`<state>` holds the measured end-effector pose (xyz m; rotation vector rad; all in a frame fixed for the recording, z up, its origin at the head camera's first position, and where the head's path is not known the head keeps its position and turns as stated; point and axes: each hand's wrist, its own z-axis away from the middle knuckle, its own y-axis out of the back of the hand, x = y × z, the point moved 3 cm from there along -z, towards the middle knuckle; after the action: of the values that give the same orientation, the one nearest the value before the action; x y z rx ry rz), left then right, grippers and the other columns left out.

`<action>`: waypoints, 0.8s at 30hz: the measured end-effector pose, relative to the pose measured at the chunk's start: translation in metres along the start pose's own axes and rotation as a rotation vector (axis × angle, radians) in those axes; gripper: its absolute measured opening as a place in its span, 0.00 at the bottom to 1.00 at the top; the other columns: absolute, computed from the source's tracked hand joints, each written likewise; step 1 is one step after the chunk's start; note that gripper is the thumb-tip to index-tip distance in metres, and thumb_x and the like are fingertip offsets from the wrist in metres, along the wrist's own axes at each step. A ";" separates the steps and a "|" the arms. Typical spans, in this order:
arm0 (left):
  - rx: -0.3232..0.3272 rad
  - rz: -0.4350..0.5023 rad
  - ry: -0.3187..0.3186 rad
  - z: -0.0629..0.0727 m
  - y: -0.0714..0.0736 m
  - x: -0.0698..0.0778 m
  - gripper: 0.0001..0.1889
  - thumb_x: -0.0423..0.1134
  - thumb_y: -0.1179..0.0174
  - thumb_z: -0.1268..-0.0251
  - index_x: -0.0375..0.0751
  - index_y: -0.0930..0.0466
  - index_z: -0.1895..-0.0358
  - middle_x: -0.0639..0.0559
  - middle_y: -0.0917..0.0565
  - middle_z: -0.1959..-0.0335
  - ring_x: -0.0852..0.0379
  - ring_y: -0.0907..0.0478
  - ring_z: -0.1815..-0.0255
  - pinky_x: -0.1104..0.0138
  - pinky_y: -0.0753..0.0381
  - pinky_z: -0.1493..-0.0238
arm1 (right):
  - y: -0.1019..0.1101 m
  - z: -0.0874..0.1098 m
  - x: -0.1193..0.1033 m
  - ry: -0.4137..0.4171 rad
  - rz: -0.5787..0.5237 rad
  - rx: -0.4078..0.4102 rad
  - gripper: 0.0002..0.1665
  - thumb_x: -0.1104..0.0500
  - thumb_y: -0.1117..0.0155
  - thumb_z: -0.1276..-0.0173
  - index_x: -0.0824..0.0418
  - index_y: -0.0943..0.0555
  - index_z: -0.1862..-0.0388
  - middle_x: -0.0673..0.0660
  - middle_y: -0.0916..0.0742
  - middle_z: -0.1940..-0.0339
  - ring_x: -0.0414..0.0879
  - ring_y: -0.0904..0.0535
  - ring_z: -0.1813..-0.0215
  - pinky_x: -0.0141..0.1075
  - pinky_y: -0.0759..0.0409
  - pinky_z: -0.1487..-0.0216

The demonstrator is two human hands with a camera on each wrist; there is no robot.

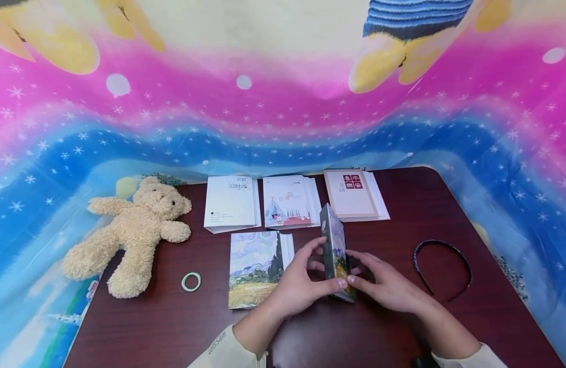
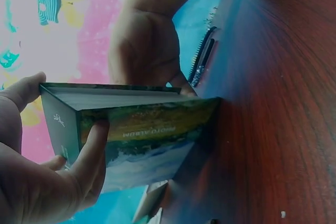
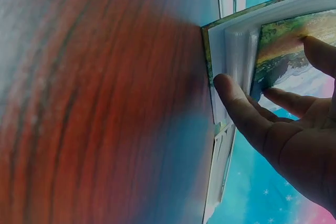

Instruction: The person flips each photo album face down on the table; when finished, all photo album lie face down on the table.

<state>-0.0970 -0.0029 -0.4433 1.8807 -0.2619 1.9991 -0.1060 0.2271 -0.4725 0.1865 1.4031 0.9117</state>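
Observation:
A photo album (image 1: 336, 250) with a painted landscape cover stands upright on the table, its dark spine to the left. My left hand (image 1: 297, 286) grips it from the spine side, thumb on one cover and fingers on the other, as the left wrist view shows. At the opening side, my right hand (image 1: 393, 286) holds the album by its cover edges with thumb and fingers. The right wrist view shows the covers slightly parted, with white page edges (image 3: 239, 51) between them. A matching landscape album (image 1: 255, 271) lies flat beside my left hand.
Three pale albums lie in a back row: a white one (image 1: 230, 202), one with a tent drawing (image 1: 285, 199) and one with red characters (image 1: 349, 197). A teddy bear (image 1: 135, 230) and a green ring (image 1: 185, 288) are left; a dark headband (image 1: 464, 255) lies right.

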 end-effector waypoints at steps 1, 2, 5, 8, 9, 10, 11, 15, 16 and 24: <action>0.004 -0.009 -0.003 0.000 0.000 0.001 0.45 0.51 0.23 0.44 0.62 0.36 0.23 0.54 0.28 0.38 0.57 0.21 0.48 0.51 0.19 0.44 | 0.000 0.000 0.000 0.009 0.000 0.001 0.39 0.41 0.35 0.24 0.53 0.33 0.20 0.58 0.20 0.35 0.46 0.17 0.41 0.51 0.20 0.41; 0.008 -0.016 -0.007 0.000 0.000 0.003 0.46 0.52 0.23 0.45 0.62 0.36 0.22 0.54 0.28 0.38 0.58 0.21 0.48 0.52 0.19 0.44 | 0.000 -0.001 0.000 0.023 0.005 0.005 0.39 0.42 0.35 0.24 0.53 0.33 0.20 0.58 0.20 0.35 0.46 0.17 0.41 0.51 0.21 0.40; 0.020 -0.042 -0.017 0.000 0.000 0.007 0.46 0.54 0.23 0.45 0.60 0.36 0.22 0.55 0.27 0.39 0.59 0.20 0.48 0.55 0.17 0.47 | 0.000 -0.003 -0.001 0.075 0.018 0.020 0.36 0.47 0.34 0.24 0.55 0.32 0.21 0.57 0.22 0.31 0.47 0.18 0.39 0.50 0.20 0.39; 0.033 -0.067 -0.016 0.001 0.000 0.010 0.46 0.57 0.23 0.45 0.59 0.35 0.23 0.55 0.27 0.39 0.59 0.20 0.48 0.60 0.16 0.50 | 0.001 -0.005 -0.003 0.117 -0.005 0.028 0.36 0.53 0.32 0.25 0.55 0.31 0.22 0.56 0.24 0.29 0.50 0.19 0.38 0.47 0.18 0.40; 0.037 -0.073 -0.017 0.001 0.000 0.011 0.46 0.57 0.23 0.45 0.59 0.34 0.23 0.55 0.27 0.39 0.60 0.20 0.48 0.62 0.17 0.51 | 0.002 -0.006 -0.004 0.123 -0.018 0.027 0.36 0.53 0.32 0.25 0.54 0.31 0.22 0.57 0.24 0.29 0.50 0.19 0.38 0.45 0.17 0.42; 0.041 -0.079 -0.018 0.001 0.000 0.012 0.45 0.56 0.23 0.45 0.58 0.34 0.23 0.54 0.27 0.39 0.59 0.20 0.48 0.63 0.17 0.51 | 0.003 -0.006 -0.005 0.125 -0.029 0.027 0.36 0.54 0.32 0.25 0.53 0.31 0.22 0.57 0.24 0.29 0.51 0.19 0.38 0.44 0.16 0.43; 0.044 -0.083 -0.018 0.002 0.000 0.012 0.45 0.56 0.23 0.45 0.58 0.33 0.23 0.54 0.27 0.39 0.59 0.20 0.48 0.64 0.18 0.51 | 0.004 -0.007 -0.006 0.125 -0.041 0.027 0.35 0.53 0.32 0.25 0.52 0.31 0.22 0.57 0.24 0.30 0.51 0.19 0.38 0.42 0.16 0.44; 0.048 -0.090 -0.022 0.002 -0.001 0.014 0.43 0.53 0.22 0.46 0.57 0.31 0.25 0.52 0.27 0.40 0.58 0.21 0.48 0.65 0.19 0.53 | 0.007 -0.008 -0.009 0.116 -0.037 0.037 0.33 0.51 0.35 0.22 0.48 0.32 0.21 0.55 0.22 0.33 0.48 0.19 0.40 0.39 0.18 0.45; 0.048 -0.091 -0.019 0.002 -0.002 0.014 0.43 0.53 0.22 0.46 0.58 0.31 0.25 0.52 0.27 0.40 0.58 0.21 0.48 0.65 0.19 0.53 | 0.008 -0.009 -0.010 0.119 -0.032 0.041 0.33 0.51 0.36 0.21 0.48 0.32 0.21 0.54 0.22 0.34 0.47 0.19 0.40 0.39 0.18 0.46; 0.044 -0.090 -0.008 0.002 -0.003 0.016 0.43 0.53 0.22 0.45 0.57 0.31 0.25 0.51 0.26 0.40 0.57 0.21 0.48 0.65 0.18 0.54 | 0.020 -0.015 -0.023 0.164 -0.131 0.053 0.30 0.54 0.41 0.19 0.48 0.33 0.21 0.56 0.21 0.37 0.48 0.16 0.46 0.38 0.15 0.49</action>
<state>-0.0943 0.0016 -0.4276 1.8930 -0.1347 1.9529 -0.1254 0.2199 -0.4462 0.0591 1.5737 0.7957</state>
